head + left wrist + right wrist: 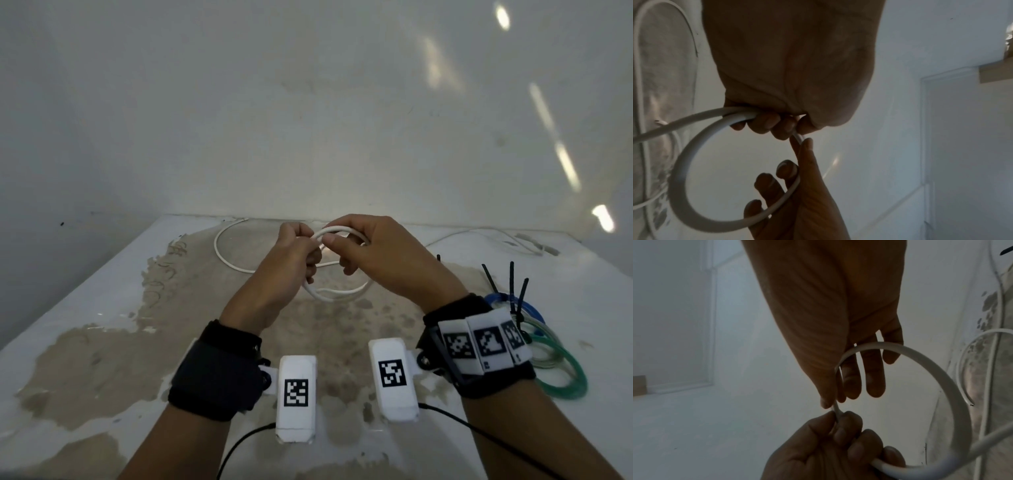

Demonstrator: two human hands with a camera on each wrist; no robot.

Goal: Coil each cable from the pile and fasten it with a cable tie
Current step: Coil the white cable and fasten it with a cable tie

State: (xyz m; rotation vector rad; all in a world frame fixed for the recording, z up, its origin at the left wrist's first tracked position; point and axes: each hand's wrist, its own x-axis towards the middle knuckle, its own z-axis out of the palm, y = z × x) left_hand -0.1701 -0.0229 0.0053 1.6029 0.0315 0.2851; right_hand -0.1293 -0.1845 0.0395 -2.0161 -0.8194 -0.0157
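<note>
**White cable half-coiled above the table**

The white cable (337, 297) is round and smooth, bent into a loop held upright in the air, its loose length trailing back in a wide arc over the stained table (102, 342). At the right, coiled blue, clear and green cables (561, 375) lie stacked, bound with black cable ties (512, 291) whose tails stick up.
</note>
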